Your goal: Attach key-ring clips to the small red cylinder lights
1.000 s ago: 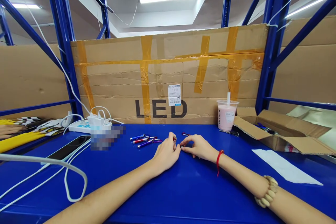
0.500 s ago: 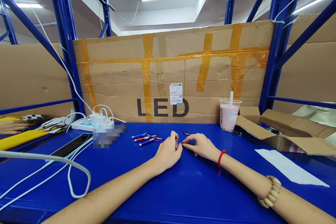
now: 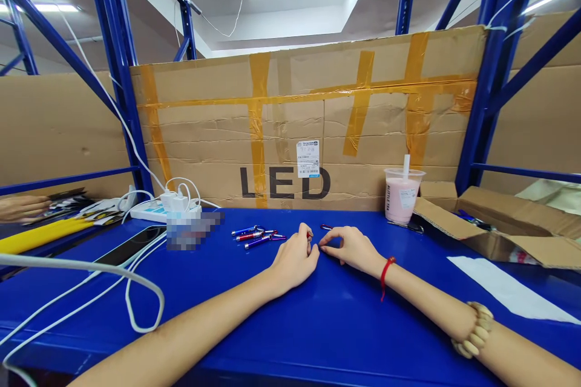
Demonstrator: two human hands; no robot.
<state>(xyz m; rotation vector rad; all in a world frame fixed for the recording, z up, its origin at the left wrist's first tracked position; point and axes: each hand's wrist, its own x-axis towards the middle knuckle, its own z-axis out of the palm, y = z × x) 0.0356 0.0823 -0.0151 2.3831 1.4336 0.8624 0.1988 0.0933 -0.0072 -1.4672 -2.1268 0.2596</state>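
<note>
our left hand (image 3: pixel 295 261) is curled over the desk (image 3: pixel 290 332), its fingers bent around a small red piece (image 3: pixel 309 234) that is mostly hidden from us. our right hand (image 3: pixel 356 249) sits just to its right, thumb and forefinger brought together; we cannot tell whether anything is between those tips. left of our left hand, three slim metal tubes lie in a loose group: a blue tube (image 3: pixel 241 231) at the far side, a red tube (image 3: pixel 247 236) in the middle and a violet tube (image 3: pixel 256 243) nearest us. a dark red piece (image 3: pixel 325 227) lies just beyond our right hand. farther right we see a cup of pink drink (image 3: pixel 400 201) beside an open cardboard box (image 3: pixel 490 246), with a white sheet (image 3: pixel 508 290) nearer. at the left are a phone (image 3: pixel 131 246) and, beyond it, a power strip (image 3: pixel 146 211)
</note>
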